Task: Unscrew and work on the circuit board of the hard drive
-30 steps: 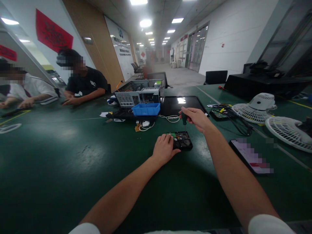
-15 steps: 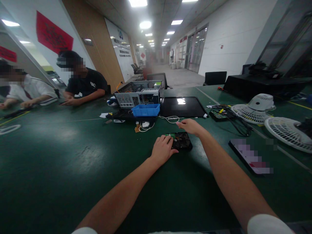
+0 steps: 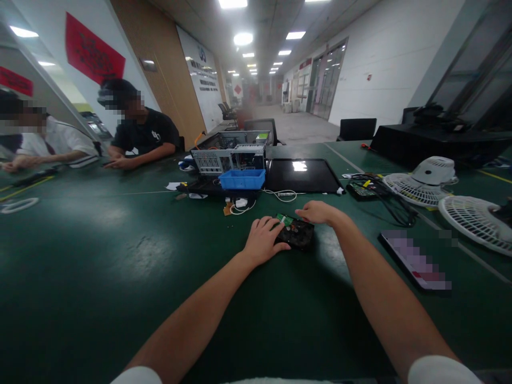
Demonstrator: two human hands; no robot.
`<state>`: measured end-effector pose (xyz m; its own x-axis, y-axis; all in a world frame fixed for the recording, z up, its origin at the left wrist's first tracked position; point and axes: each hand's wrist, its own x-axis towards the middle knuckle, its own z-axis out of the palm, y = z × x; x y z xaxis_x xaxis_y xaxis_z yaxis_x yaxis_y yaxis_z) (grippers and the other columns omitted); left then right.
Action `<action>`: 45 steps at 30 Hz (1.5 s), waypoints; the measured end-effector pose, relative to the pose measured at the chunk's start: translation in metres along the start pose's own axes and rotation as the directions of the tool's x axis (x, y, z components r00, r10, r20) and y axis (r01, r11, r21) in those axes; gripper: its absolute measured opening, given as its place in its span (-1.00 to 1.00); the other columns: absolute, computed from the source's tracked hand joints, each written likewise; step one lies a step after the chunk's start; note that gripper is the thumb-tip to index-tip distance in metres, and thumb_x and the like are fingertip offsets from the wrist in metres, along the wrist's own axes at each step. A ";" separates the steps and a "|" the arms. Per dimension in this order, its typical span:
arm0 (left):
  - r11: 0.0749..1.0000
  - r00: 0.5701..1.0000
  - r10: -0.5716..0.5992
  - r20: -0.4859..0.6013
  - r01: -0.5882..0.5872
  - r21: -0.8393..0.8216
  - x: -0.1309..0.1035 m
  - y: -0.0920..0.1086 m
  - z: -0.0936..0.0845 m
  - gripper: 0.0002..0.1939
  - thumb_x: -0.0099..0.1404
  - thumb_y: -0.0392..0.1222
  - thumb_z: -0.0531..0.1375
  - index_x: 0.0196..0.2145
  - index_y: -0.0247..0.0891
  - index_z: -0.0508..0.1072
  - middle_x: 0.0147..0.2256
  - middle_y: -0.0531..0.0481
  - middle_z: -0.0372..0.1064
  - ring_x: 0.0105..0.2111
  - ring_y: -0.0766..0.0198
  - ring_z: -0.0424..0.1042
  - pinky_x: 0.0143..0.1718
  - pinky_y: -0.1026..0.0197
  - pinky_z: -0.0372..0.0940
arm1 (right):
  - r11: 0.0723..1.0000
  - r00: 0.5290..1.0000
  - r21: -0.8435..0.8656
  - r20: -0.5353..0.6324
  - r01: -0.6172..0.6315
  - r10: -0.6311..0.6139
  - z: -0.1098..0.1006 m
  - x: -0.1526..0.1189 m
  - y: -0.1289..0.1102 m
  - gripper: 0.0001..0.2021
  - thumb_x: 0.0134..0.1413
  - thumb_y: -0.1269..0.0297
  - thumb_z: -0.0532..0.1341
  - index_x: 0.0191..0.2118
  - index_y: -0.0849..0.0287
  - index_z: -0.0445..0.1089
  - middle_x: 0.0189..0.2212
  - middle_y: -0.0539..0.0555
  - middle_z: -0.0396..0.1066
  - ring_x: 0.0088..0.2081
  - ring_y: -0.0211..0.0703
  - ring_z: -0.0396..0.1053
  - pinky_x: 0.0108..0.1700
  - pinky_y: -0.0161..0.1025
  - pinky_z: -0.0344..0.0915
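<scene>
A small black device [image 3: 301, 234] with a green circuit board [image 3: 285, 219] at its upper left lies on the green table [image 3: 160, 298]. My left hand [image 3: 262, 239] grips its left side, fingers over the top and thumb at the lower edge. Just above the device's upper edge is my right hand [image 3: 318, 212], its fingers curled together in a pinch; whatever they hold is too small to make out.
Beyond the device stand a blue tray [image 3: 242, 180], an open computer case [image 3: 230, 154] and a black screen panel [image 3: 304, 176]. On the right are a phone [image 3: 414, 261], cables and white fan parts [image 3: 426, 181]. Two people sit at the left.
My right hand has come down closer to the device. The device now sits slightly turned under my left hand. The whole view has shifted a little.
</scene>
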<state>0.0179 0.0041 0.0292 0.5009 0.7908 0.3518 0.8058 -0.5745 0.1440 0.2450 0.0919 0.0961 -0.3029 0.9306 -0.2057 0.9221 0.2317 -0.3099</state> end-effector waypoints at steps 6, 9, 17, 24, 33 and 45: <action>0.996 0.998 -0.008 0.057 0.013 -0.091 -0.002 0.004 -0.004 -0.23 0.28 0.41 0.15 0.27 -0.09 0.30 0.28 -0.14 0.24 0.27 -0.12 0.13 0.28 -0.19 -0.06 | 0.972 0.983 0.233 0.183 -0.017 -0.027 0.001 -0.008 0.003 -0.55 0.19 -0.02 0.15 -0.59 0.18 0.43 -0.54 0.16 0.47 -0.54 -0.16 0.31 -0.49 -0.22 0.13; 0.994 0.998 -0.029 0.059 0.035 -0.100 -0.002 0.010 -0.005 -0.19 0.28 0.46 0.09 0.26 -0.14 0.32 0.29 -0.18 0.22 0.28 -0.16 0.11 0.27 -0.21 -0.04 | 0.895 0.999 0.445 0.001 0.033 -0.037 -0.003 -0.006 0.004 -0.55 0.22 -0.07 0.13 -0.48 0.20 0.44 -0.47 0.17 0.50 -0.51 -0.19 0.29 -0.50 -0.25 0.15; 0.992 0.994 -0.108 -0.035 0.105 -0.065 -0.004 0.042 -0.001 0.15 -0.01 0.66 0.13 0.23 -0.37 0.29 0.21 -0.41 0.21 0.20 -0.33 0.11 0.23 -0.25 0.00 | 0.658 0.886 0.638 -0.453 0.400 -0.099 -0.007 -0.001 0.001 -0.65 0.15 -0.06 0.26 -0.19 0.16 0.44 -0.41 0.01 0.40 -0.40 -0.23 0.28 -0.35 -0.29 0.25; 0.999 1.000 -0.027 0.012 0.028 -0.041 -0.007 0.033 -0.004 -0.06 0.15 0.38 0.21 0.28 -0.34 0.23 0.24 -0.37 0.17 0.23 -0.27 0.11 0.25 -0.24 -0.02 | 0.677 0.809 0.552 -0.577 0.486 -0.111 -0.017 -0.008 -0.007 -0.62 0.05 0.00 0.36 -0.11 0.15 0.45 -0.27 0.09 0.47 -0.25 -0.12 0.40 -0.20 -0.20 0.32; 0.986 0.988 0.100 0.114 -0.083 -0.145 -0.009 0.007 -0.004 0.07 0.17 0.51 0.14 0.42 -0.18 0.00 0.38 -0.28 -0.05 0.36 -0.24 -0.07 0.31 -0.28 -0.13 | 0.896 0.823 0.304 -0.557 0.325 -0.110 -0.025 -0.023 -0.020 -0.75 0.19 0.11 0.28 -0.11 0.14 0.39 -0.37 0.08 0.49 -0.40 -0.14 0.42 -0.32 -0.22 0.30; 0.987 0.995 0.073 0.068 -0.062 -0.145 -0.009 0.008 0.005 0.07 0.16 0.53 0.13 0.40 -0.21 0.03 0.35 -0.30 -0.01 0.35 -0.22 -0.08 0.30 -0.26 -0.10 | 0.927 0.820 0.213 -0.553 0.309 -0.147 -0.016 -0.017 -0.020 -0.80 0.22 0.17 0.26 -0.12 0.15 0.42 -0.42 0.07 0.50 -0.39 -0.12 0.46 -0.30 -0.22 0.31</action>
<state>0.0219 -0.0063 0.0224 0.5786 0.7593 0.2977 0.7184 -0.6473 0.2547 0.2358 0.0759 0.1211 -0.2509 0.8860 0.3900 0.7098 0.4423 -0.5482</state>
